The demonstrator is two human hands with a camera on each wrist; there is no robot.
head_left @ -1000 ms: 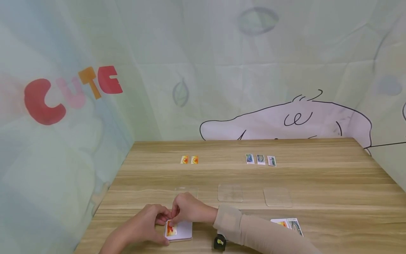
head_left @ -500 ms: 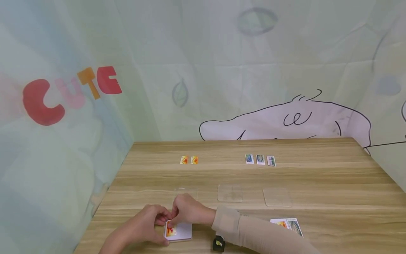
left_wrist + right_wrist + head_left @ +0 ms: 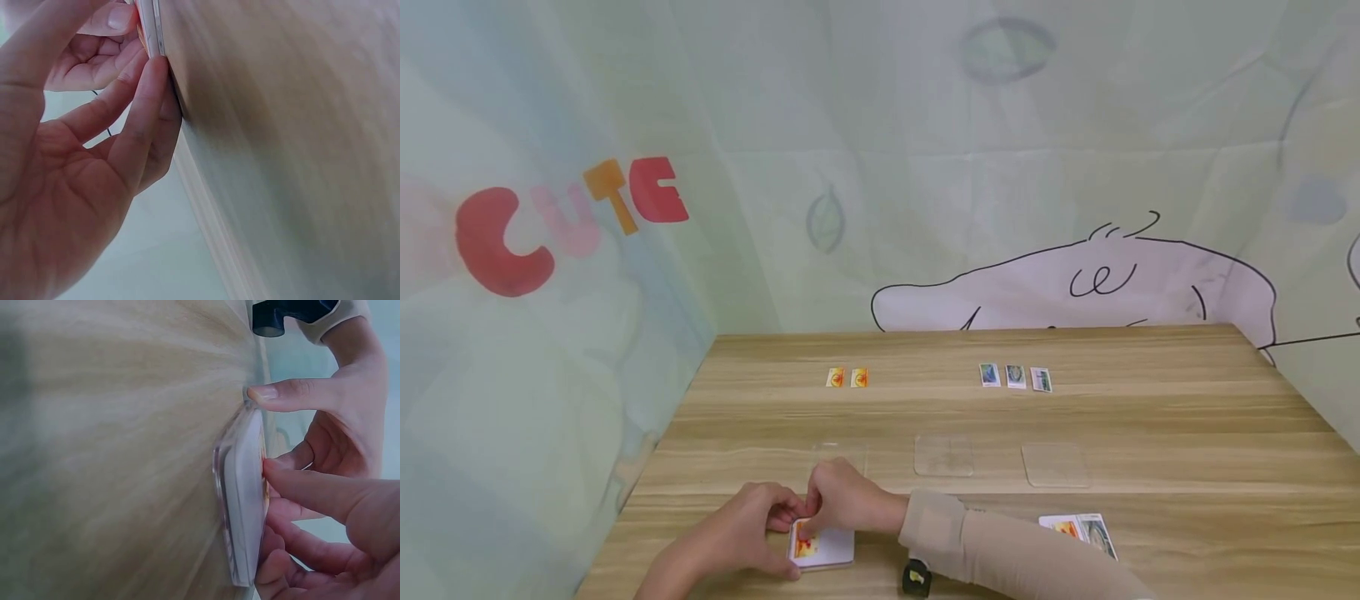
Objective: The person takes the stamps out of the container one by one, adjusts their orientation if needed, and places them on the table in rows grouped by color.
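A white card [image 3: 837,546] lies on a clear square plate [image 3: 219,464] at the table's near left. My left hand [image 3: 739,532] holds it by its left side, thumb at the near corner and fingers at the far one. Along that left side sits a small red-and-yellow, stamp-like picture [image 3: 805,547]. My right hand [image 3: 847,497] reaches across from the right, its thumb pressing on the picture. Its other fingers are curled at the far edge in the right wrist view, close to my left fingers. Part of the picture is hidden under the thumb.
Three clear square plates [image 3: 943,457] lie in a row beyond my hands. Two yellow pictures [image 3: 847,377] and three blue-green ones [image 3: 1016,377] lie near the back edge. Another card with pictures [image 3: 1093,533] is partly behind my right sleeve [image 3: 1000,542].
Both hands stay at the white card. The right thumb shifts only very slightly over the picture; the other things lie where they were.
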